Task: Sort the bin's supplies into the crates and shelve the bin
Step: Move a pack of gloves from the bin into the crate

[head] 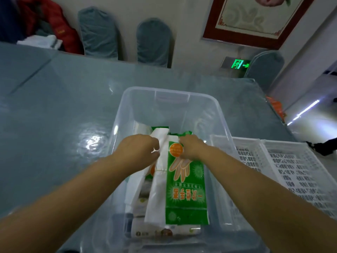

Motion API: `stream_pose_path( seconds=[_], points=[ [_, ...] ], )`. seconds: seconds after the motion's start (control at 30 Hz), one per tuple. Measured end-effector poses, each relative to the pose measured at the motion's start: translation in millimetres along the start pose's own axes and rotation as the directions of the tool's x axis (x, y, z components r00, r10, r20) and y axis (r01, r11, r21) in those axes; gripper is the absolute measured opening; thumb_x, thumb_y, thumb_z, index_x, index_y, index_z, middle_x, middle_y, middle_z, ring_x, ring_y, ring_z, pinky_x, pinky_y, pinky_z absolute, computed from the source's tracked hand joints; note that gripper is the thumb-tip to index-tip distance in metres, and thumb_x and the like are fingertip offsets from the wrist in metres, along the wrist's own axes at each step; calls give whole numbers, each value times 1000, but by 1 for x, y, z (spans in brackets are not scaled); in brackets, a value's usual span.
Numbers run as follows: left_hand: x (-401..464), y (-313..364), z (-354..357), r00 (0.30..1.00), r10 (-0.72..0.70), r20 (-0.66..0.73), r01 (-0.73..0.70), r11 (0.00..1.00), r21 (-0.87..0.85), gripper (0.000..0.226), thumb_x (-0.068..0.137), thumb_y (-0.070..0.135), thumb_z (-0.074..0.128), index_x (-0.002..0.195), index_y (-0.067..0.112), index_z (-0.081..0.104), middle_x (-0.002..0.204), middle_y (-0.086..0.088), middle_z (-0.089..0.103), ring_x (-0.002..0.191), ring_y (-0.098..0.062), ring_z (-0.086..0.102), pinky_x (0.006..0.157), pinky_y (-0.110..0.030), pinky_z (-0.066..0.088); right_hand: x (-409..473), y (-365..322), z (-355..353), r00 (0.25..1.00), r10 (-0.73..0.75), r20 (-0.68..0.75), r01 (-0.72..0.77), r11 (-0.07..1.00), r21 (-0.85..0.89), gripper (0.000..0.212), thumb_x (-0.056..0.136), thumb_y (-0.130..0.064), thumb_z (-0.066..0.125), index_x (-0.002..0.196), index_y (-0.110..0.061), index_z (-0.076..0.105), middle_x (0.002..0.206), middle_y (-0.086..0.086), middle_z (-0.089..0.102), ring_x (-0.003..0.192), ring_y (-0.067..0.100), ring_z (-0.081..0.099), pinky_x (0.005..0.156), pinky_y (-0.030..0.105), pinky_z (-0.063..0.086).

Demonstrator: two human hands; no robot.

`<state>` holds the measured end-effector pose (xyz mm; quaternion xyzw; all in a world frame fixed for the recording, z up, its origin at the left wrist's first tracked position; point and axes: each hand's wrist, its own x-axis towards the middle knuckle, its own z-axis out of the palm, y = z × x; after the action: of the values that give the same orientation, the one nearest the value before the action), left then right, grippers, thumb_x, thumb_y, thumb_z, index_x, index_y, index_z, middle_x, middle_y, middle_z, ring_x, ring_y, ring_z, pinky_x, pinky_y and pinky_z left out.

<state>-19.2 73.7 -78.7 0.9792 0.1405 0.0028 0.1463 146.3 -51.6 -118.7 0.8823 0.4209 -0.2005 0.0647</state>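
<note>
A grey-blue table fills the view from 9 o'clock across to the middle, with two covered chairs pushed against its far edge at 11 and 12 o'clock. At the centre stands the clear plastic bin, holding flat packets of supplies. The left hand reaches in from 7 o'clock, its fingers closed around the upper edge of a white packet that runs down toward 6 o'clock from the grip. Just beside it, the right hand comes in from 5 o'clock and is pinched shut on the top of a green glove packet, which lies flat below the grip, touching the white one. Outside the bin, at 3 to 4 o'clock, two white slotted crates sit side by side.
</note>
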Motion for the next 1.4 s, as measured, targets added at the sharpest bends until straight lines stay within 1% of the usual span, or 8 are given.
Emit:
stream_pose_path(
  seconds=[0.37, 0.63, 0.73, 0.83, 0.93, 1.1, 1.2, 1.4],
  points=[
    [-2, 9, -10, 961, 23, 274, 64, 951, -303, 77, 70, 54, 68, 133, 24, 35, 126, 2, 58, 105, -18, 59, 85, -35, 50, -59, 13, -89, 964, -94, -247, 181, 918, 354, 20, 78, -23, 73, 72, -16, 56, 69, -3, 51, 62, 8, 45, 52, 11, 33],
    [46, 52, -58, 997, 44, -57, -61, 935, -349, 18, 74, 20, 68, 91, 23, 62, 86, -2, 67, 84, -25, 63, 73, -34, 50, -113, 54, -127, 821, 228, -523, 249, 681, 689, 23, 78, -19, 73, 96, -8, 63, 96, 11, 69, 86, 25, 64, 79, 38, 53],
    [66, 85, -74, 974, 72, -213, -138, 939, -315, 7, 79, 25, 62, 82, 29, 57, 75, 4, 60, 73, -22, 59, 66, -32, 47, -130, 87, -130, 635, 302, -711, 267, 778, 569, 52, 75, -17, 75, 121, -9, 51, 117, 9, 61, 105, 22, 57, 95, 42, 46],
    [83, 133, -78, 940, 122, -318, -208, 945, -254, 9, 82, 31, 59, 91, 29, 58, 75, 6, 57, 70, -21, 55, 60, -31, 44, -141, 121, -134, 433, -49, -900, -40, 997, -73, 74, 74, -27, 71, 137, -13, 35, 138, 13, 43, 125, 29, 38, 105, 42, 27],
    [102, 189, -70, 927, 199, -318, -269, 944, -193, 13, 83, 29, 58, 95, 26, 60, 80, 3, 60, 76, -25, 58, 62, -32, 45, -140, 160, -130, 529, -262, -807, -137, 913, -385, 63, 77, -28, 62, 136, -16, 41, 138, 12, 46, 131, 32, 35, 113, 53, 15],
    [140, 258, -41, 948, 250, -195, -268, 961, -70, 18, 78, 28, 62, 95, 27, 67, 91, -4, 69, 85, -28, 61, 63, -28, 37, -130, 241, -96, 739, -191, -646, 58, 973, -222, 39, 79, -35, 66, 110, -14, 60, 107, 9, 65, 107, 29, 55, 112, 44, 13],
    [166, 280, -24, 974, 191, -120, -202, 975, -91, 23, 75, 31, 66, 98, 29, 67, 95, -2, 69, 82, -24, 59, 64, -27, 38, -118, 283, -74, 808, -179, -561, 152, 984, -94, 19, 84, -32, 62, 83, -14, 58, 86, 9, 63, 84, 30, 58, 85, 40, 39],
    [183, 266, 20, 996, -13, -86, 14, 1000, 10, 23, 86, 22, 52, 103, 27, 66, 108, -1, 69, 99, -25, 61, 79, -32, 46, -75, 337, -25, 875, -203, -440, 175, 979, -103, 11, 89, -24, 52, 85, -14, 54, 91, 9, 64, 77, 32, 58, 59, 29, 29]
  ],
)
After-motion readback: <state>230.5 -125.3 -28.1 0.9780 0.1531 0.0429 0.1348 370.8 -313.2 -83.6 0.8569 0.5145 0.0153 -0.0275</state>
